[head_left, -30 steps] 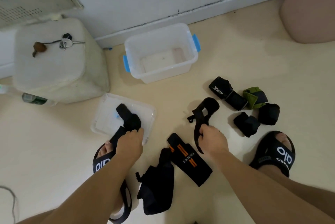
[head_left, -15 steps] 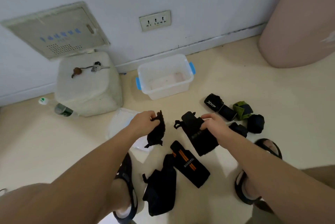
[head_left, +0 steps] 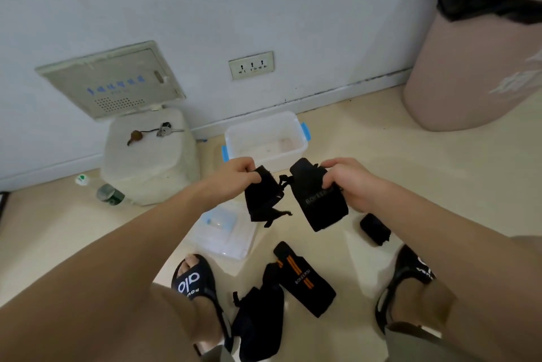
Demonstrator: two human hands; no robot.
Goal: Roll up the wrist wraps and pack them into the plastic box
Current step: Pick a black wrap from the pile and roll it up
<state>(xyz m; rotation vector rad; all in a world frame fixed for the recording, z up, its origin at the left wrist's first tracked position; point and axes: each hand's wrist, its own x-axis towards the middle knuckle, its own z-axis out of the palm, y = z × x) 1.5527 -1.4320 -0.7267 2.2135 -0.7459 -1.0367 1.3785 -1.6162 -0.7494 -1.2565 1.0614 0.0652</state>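
My left hand (head_left: 234, 175) grips the top of a black wrist wrap (head_left: 261, 200) that hangs down in the air. Beside it my right hand (head_left: 346, 178) holds a second black wrap (head_left: 319, 206) with grey lettering, also lifted off the floor. Behind both hands the clear plastic box (head_left: 265, 130) with blue clips stands open by the wall. Its lid (head_left: 223, 232) lies on the floor below my left hand. A black wrap with orange stripes (head_left: 305, 279) and another black wrap (head_left: 258, 320) lie flat between my feet. One rolled black wrap (head_left: 374, 229) shows under my right forearm.
A white foam block (head_left: 149, 156) with keys on it stands left of the box, and a bottle (head_left: 102, 190) lies beside it. A large pink bin (head_left: 475, 68) fills the right corner. My feet in black sandals (head_left: 190, 282) flank the wraps on the floor.
Both hands have lifted their wraps from the floor and brought them up in front of the box. The camera has tilted upward, showing more wall.
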